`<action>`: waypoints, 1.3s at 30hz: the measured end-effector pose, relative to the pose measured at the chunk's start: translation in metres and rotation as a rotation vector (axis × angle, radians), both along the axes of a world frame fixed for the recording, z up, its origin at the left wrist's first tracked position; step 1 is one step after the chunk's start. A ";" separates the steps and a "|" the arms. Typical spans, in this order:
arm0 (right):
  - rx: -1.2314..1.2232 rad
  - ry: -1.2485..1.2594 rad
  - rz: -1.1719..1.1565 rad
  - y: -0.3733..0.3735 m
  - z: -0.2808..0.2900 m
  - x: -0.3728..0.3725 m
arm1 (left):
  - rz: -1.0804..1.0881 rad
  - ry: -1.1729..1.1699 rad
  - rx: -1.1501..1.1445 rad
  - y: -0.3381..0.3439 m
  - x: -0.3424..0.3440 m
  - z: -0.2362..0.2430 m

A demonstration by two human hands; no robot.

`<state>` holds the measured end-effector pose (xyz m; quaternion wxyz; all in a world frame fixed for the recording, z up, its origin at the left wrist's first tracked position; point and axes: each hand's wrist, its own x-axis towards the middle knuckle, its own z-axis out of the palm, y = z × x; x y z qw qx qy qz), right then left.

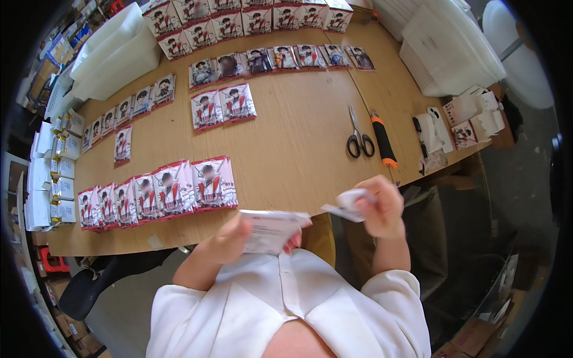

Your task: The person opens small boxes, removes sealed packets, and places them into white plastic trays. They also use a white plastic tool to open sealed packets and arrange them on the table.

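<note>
At the near edge of the table, my left hand point(231, 240) is closed around a flat white packet point(270, 231) with fine print on its facing side. To the right, my right hand point(385, 207) pinches a small curled white piece point(353, 204), blurred, perhaps paper or film. The two hands are apart. Nearest to my left hand are overlapping red-and-white card packs point(173, 191), laid in a row with a pictured figure on each. Two similar packs point(224, 106) lie farther back.
Scissors point(360, 137) and an orange-and-black cutter point(384, 142) lie on the right of the wooden table point(292, 131). Several illustrated boxes point(256, 22) stand at the back, with a row of packs point(283, 58) before them. White bins point(447, 48) flank the far corners; an opened carton point(474, 119) sits right.
</note>
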<state>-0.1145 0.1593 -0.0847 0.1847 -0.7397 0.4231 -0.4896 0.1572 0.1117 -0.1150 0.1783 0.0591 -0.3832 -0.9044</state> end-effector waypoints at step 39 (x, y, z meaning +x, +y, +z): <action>0.094 -0.009 -0.227 0.012 0.009 0.072 | 1.077 -0.722 -1.303 -0.015 -0.012 -0.006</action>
